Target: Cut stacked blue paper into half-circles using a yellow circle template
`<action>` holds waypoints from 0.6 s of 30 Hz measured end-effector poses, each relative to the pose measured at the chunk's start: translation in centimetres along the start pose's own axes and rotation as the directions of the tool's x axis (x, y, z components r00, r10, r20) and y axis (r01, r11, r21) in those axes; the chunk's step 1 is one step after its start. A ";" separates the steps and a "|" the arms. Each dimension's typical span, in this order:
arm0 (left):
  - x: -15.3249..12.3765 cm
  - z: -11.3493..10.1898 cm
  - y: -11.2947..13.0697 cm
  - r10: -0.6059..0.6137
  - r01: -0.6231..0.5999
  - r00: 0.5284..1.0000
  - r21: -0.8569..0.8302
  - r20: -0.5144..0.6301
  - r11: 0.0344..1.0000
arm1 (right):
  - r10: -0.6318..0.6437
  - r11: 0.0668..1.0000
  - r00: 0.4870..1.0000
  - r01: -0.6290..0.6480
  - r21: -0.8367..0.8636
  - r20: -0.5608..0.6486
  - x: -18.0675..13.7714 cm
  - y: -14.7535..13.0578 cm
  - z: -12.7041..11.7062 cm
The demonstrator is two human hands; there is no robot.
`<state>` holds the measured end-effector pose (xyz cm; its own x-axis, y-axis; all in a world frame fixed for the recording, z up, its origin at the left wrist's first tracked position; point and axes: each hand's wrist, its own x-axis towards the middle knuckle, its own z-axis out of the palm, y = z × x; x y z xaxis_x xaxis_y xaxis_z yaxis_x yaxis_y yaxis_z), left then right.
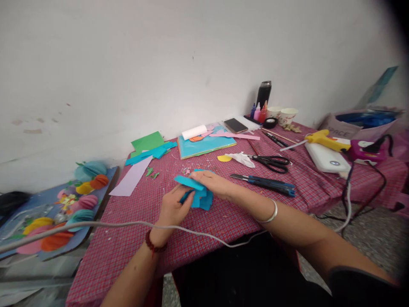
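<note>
The left hand (175,207) pinches a bunch of blue paper pieces (202,201) above the checked tablecloth (128,241); the right hand (209,181) touches their upper edge, its hold too hidden to tell. Right of this grip lies a utility knife (270,184), with scissors (264,160) beyond it; a lilac sheet (131,178) lies to the left.

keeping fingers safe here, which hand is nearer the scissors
Right. The right hand, at the blue paper, is left of the scissors and nearer the camera; the left hand is farther left.
</note>
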<state>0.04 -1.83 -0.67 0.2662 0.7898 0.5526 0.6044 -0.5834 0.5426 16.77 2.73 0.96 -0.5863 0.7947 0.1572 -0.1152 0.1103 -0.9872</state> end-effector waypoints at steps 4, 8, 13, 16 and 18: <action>0.7 -1.5 0.2 -0.259 0.230 0.962 -0.258 -0.083 0.938 | 0.056 0.987 0.986 -0.031 0.158 -0.157 0.3 -0.4 -1.1; 1.7 -3.3 -0.6 -0.579 0.299 0.782 -0.676 -0.231 0.673 | 0.051 0.961 0.965 0.022 0.276 -0.256 0.7 -0.7 -2.3; 2.5 -3.8 -1.3 -0.666 0.279 0.740 -0.861 -0.089 0.425 | -0.119 0.991 0.977 0.105 -0.089 -0.176 0.5 0.0 -1.1; 2.3 -3.4 -1.3 -0.668 0.293 0.741 -0.864 -0.066 0.409 | -0.253 0.834 0.967 0.202 -0.514 -0.031 0.3 1.3 -0.2; 2.2 -3.1 -1.3 -0.655 0.307 0.755 -0.869 -0.026 0.388 | -0.244 0.641 0.963 0.248 -0.727 0.114 0.2 2.2 -0.1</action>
<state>-2.47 0.03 1.79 -0.2147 0.9735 0.0785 -0.3361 -0.1491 0.9299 16.45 3.21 -1.20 -0.6278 0.6704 0.3955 0.3633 0.7018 -0.6128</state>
